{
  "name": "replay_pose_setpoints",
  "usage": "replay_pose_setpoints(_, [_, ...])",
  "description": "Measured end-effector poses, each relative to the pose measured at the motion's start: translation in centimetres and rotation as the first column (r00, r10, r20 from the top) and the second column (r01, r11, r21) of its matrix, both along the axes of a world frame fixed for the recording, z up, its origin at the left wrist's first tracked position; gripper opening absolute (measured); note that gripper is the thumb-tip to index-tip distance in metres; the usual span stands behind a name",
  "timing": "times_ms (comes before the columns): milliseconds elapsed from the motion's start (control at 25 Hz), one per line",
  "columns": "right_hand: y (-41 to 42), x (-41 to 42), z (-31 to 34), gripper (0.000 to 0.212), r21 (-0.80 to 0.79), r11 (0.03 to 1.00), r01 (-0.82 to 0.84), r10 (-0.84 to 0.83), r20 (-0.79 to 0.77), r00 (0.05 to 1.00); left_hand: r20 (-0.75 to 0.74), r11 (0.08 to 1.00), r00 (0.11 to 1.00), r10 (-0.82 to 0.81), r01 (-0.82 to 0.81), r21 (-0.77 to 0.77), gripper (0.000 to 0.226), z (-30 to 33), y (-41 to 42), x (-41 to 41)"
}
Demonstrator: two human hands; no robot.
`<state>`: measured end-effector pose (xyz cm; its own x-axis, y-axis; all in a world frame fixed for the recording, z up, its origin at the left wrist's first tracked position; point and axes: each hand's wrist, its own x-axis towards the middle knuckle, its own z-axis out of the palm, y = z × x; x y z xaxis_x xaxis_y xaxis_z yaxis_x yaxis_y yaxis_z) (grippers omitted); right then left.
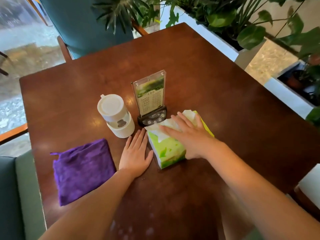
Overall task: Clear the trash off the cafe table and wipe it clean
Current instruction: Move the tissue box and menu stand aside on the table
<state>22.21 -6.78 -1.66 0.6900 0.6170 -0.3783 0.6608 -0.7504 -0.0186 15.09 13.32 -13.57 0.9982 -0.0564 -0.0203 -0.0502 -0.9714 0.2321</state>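
one cloth (83, 170), one cup (115, 115), one tissue pack (170, 149).

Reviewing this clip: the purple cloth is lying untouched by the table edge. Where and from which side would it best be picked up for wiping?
Probably by pinching the near-right edge of the purple cloth, coming from above. It lies flat and folded on the table, so only its edges offer anything to grip. That edge is closest to the left hand, which rests flat and empty beside it, while the right hand is on the tissue pack.
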Motion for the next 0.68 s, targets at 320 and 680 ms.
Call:
replay_pose_setpoints(320, [-0.8,1.0,0.3,0.11,-0.019,0.993,-0.12,0.12,-0.015,0.993,-0.059,0.998,0.998,-0.011,0.015,0.055,0.069,0.0,-0.1,-0.1])
replay_pose_setpoints(680, [-1.6,1.6,-0.2,0.124,-0.052,0.965,-0.258,0.259,0.022,0.966,-0.042,0.999,0.999,-0.007,0.009,0.045,0.07,-0.1,0.0,-0.2])
